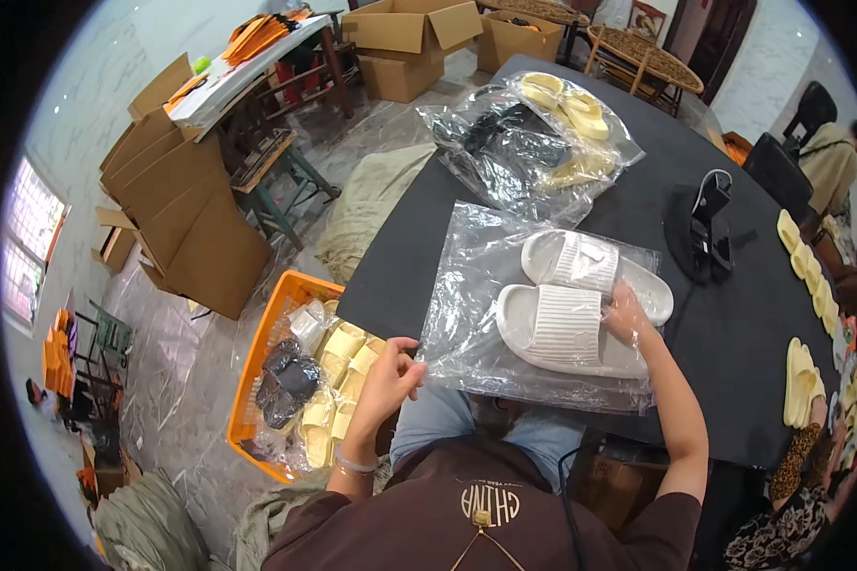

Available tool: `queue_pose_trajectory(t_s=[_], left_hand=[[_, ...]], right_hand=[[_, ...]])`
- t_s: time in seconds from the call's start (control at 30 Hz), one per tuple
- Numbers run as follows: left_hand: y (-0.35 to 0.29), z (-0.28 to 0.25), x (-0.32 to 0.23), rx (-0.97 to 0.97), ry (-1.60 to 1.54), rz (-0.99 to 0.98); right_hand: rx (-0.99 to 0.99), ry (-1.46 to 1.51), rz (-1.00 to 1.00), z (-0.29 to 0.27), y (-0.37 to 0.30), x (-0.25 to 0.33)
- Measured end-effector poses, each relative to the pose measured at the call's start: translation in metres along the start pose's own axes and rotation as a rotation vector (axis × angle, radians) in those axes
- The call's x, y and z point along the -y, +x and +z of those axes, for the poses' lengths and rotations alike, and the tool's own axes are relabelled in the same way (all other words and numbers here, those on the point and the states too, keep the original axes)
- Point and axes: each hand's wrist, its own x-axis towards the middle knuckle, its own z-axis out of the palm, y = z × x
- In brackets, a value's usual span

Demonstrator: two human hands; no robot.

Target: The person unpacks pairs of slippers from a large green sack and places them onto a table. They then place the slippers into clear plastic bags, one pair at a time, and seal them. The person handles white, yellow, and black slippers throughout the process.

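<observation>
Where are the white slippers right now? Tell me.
In the head view, the white slippers lie side by side inside the clear bag on the black table, right of centre, with the right hand on them.

An orange crate (257, 352) of bagged yellow and black slippers sits on the floor beside the black table (733, 324), cardboard boxes (405, 43) beyond.

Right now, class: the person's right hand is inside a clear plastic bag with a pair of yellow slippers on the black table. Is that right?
Not quite. The head view shows the right hand inside the clear plastic bag on the black table, but the pair of slippers in it is white, not yellow.
</observation>
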Motion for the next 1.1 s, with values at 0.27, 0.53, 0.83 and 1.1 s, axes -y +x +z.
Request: queue_pose_trajectory(t_s=[0.27, 0.53, 0.83, 1.1], left_hand=[[0.01, 0.006, -0.051, -0.259, 0.912, 0.475], [0.11, 0.043, -0.02, -0.065, 1.09, 0.686], [0.109, 0.044, -0.017, -0.014, 1.112, 0.646], [0.103, 0.044, -0.025, 0.05, 1.14, 0.619]], right_hand=[[-0.056, 0.063, 0.001, 0.01, 0.003, -0.016], [-0.024, -0.176, -0.117, -0.015, -0.004, -0.007], [-0.362, -0.608, 0.064, -0.147, -0.108, -0.013], [-1.057, -0.001, 0.026, -0.209, -0.119, 0.05]])
